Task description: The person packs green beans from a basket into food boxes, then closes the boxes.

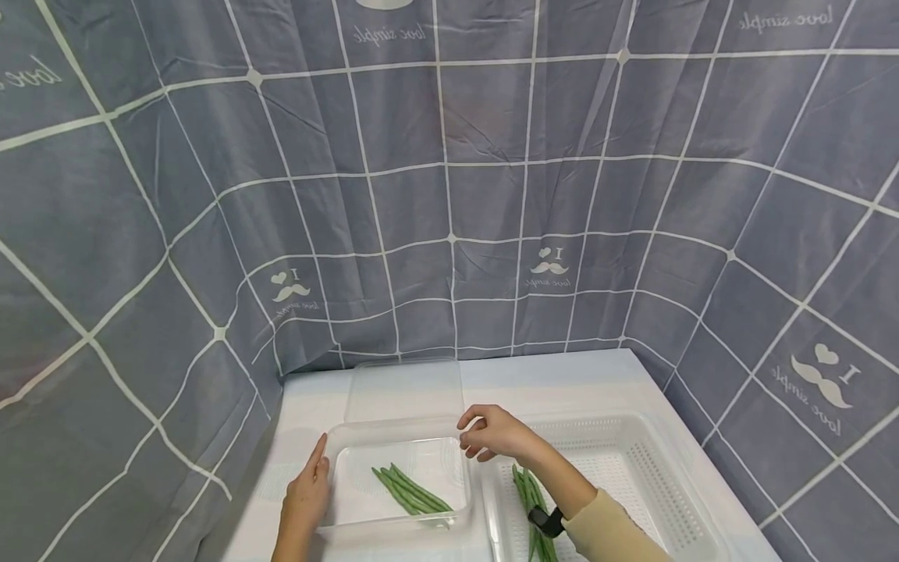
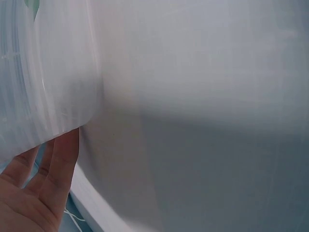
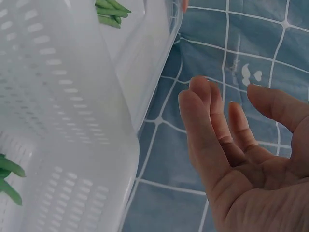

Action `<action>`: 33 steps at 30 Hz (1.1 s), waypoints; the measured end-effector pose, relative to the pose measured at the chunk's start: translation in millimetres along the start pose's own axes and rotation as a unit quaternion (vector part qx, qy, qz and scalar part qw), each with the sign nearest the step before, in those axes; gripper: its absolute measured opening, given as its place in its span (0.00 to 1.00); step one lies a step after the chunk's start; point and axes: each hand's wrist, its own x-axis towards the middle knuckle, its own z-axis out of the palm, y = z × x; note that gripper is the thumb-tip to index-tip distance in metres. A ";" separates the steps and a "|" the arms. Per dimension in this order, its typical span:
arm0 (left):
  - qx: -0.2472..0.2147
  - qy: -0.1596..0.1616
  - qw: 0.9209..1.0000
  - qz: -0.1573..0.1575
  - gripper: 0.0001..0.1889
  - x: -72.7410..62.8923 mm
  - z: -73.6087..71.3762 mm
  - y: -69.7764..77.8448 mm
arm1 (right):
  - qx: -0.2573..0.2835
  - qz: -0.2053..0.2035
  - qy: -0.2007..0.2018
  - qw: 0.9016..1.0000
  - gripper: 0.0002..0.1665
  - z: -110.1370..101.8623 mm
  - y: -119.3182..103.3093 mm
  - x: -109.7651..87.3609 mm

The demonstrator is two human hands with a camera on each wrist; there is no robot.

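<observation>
A clear plastic container (image 1: 393, 437) holds a small bundle of green beans (image 1: 410, 492) lying aslant on its floor. Along its left side, my left hand (image 1: 305, 492) rests with fairly straight fingers; the left wrist view shows the fingers (image 2: 60, 164) against the container's wall (image 2: 63, 96). Over the container's right rim is my right hand (image 1: 495, 433), its fingers loosely bent and nothing between them, as the right wrist view also shows. Under the right forearm, more green beans (image 1: 527, 492) lie in a white perforated basket (image 1: 663, 468), partly hidden by the wrist strap.
A flat translucent lid (image 1: 403, 390) lies behind the clear container on the white tabletop (image 1: 548, 382). Container and basket stand side by side. A grey checked curtain (image 1: 485, 203) surrounds the table at the back and both sides.
</observation>
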 end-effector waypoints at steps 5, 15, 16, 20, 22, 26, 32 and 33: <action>-0.001 0.001 1.000 0.002 0.29 -0.5 0.9 -2.6 | -0.004 0.006 0.008 1.000 0.15 -7.8 8.9 -3.3; 0.000 0.000 1.000 0.005 0.29 -2.8 -0.3 -1.4 | 0.008 0.021 0.023 0.999 0.17 -32.5 32.3 -18.5; 0.000 -0.001 1.000 0.005 0.29 -2.8 -0.7 -1.1 | 0.011 0.023 0.023 0.999 0.18 -35.2 35.0 -20.3; -0.002 -0.005 1.000 0.003 0.29 -2.2 -1.2 0.1 | 0.017 0.034 0.025 0.999 0.21 -46.5 46.0 -26.3; -0.003 -0.008 1.000 0.001 0.30 -1.4 -1.6 0.6 | 0.015 0.040 0.029 0.999 0.20 -51.6 51.5 -29.1; -0.005 -0.008 1.000 -0.001 0.30 -0.2 -1.8 1.2 | 0.006 0.048 0.038 0.998 0.17 -60.0 62.1 -34.1; -0.009 -0.008 1.000 -0.002 0.30 0.7 -1.5 1.6 | -0.006 0.064 0.045 0.997 0.16 -69.3 75.2 -42.6; -0.009 -0.009 1.000 -0.002 0.30 0.6 -1.4 1.9 | -0.007 0.068 0.045 0.997 0.16 -70.9 77.6 -44.2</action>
